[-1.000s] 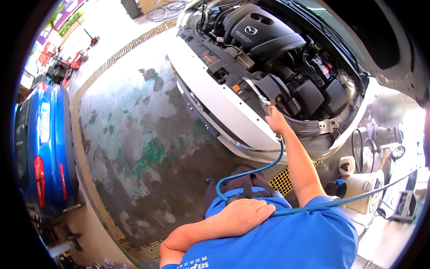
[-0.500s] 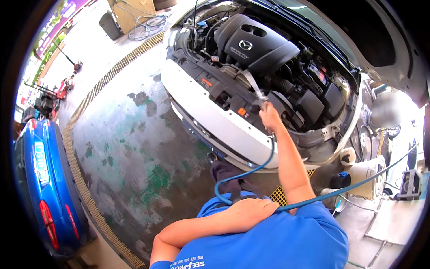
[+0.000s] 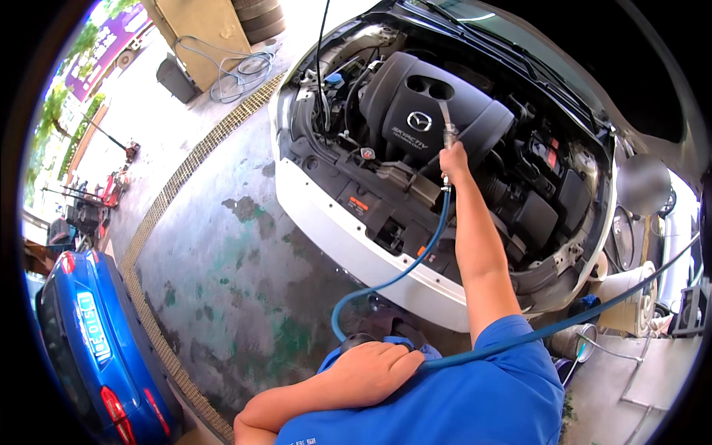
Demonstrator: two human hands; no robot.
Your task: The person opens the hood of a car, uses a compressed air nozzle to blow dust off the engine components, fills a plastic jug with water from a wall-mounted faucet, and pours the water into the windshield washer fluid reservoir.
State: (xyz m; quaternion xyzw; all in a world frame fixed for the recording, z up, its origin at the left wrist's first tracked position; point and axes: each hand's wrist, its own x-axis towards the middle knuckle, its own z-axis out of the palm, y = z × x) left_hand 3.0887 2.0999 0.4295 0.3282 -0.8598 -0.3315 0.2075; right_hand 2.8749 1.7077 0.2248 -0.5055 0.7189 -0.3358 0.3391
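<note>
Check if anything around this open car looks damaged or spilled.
The floor in front of the white car looks worn: faded green patches show amid grey. I can't tell whether its darker areas are wet.

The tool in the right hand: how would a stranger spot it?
Find the white car, then its black engine cover. There, right of the emblem, the right hand holds the slim silvery tool. Its bright metal and attached blue hose set it apart from the dark engine parts.

Blue short-sleeved shirt [image 3: 452, 404], white print [image 3: 302, 442], dark trousers [image 3: 389, 317], bare hands [image 3: 374, 371] [image 3: 454, 162].
</note>
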